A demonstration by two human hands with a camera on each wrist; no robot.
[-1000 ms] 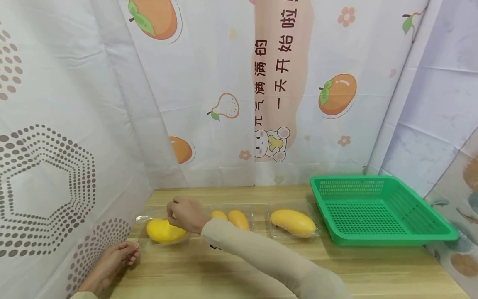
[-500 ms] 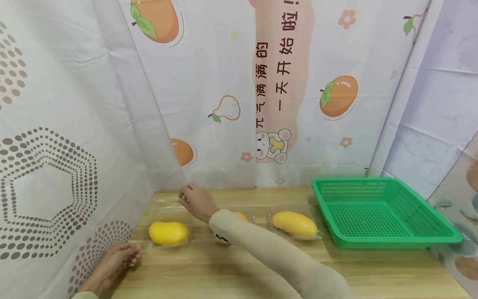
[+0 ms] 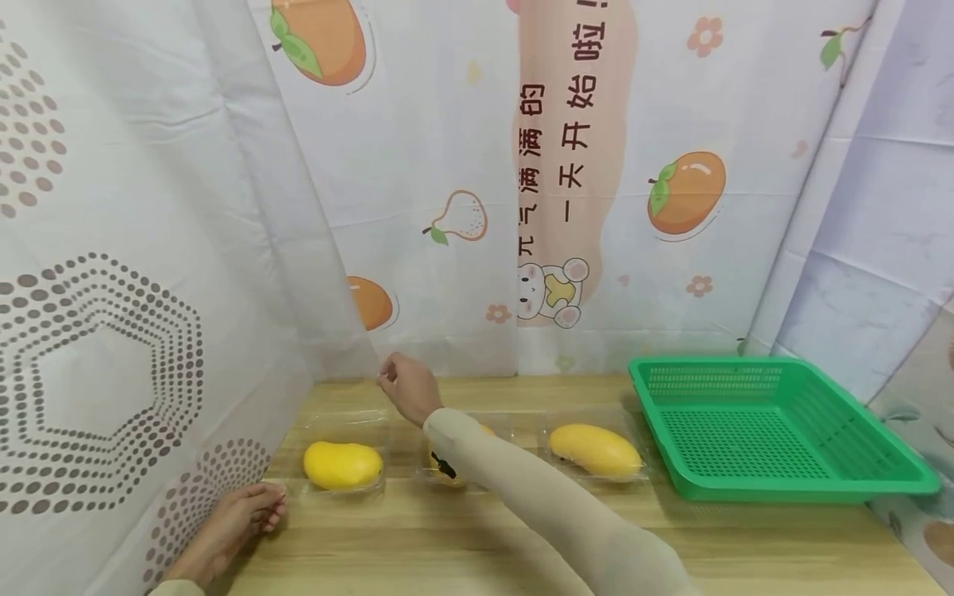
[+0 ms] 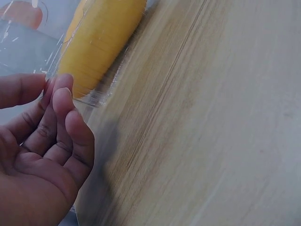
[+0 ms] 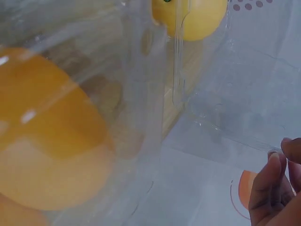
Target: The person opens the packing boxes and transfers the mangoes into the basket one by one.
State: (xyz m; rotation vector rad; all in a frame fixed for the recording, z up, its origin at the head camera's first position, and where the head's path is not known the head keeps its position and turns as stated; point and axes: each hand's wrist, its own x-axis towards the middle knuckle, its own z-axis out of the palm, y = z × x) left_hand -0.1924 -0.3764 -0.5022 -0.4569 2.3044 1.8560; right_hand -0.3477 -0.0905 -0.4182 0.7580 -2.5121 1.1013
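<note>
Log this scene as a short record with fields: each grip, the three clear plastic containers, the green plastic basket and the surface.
Left grip: pinches an edge of the left clear plastic container
Right grip: pinches the edge of that container's raised clear lid
Left contents: one bright-yellow oblong fruit
Middle clear plastic container: orange-yellow fruit; partly behind the beige sleeve in the head view
Right clear plastic container: one golden-yellow oblong fruit
Far right: green rectangular plastic basket
Surface: wood-grain table

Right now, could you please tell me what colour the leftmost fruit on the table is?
The leftmost fruit is yellow; the head view shows it best.
</note>
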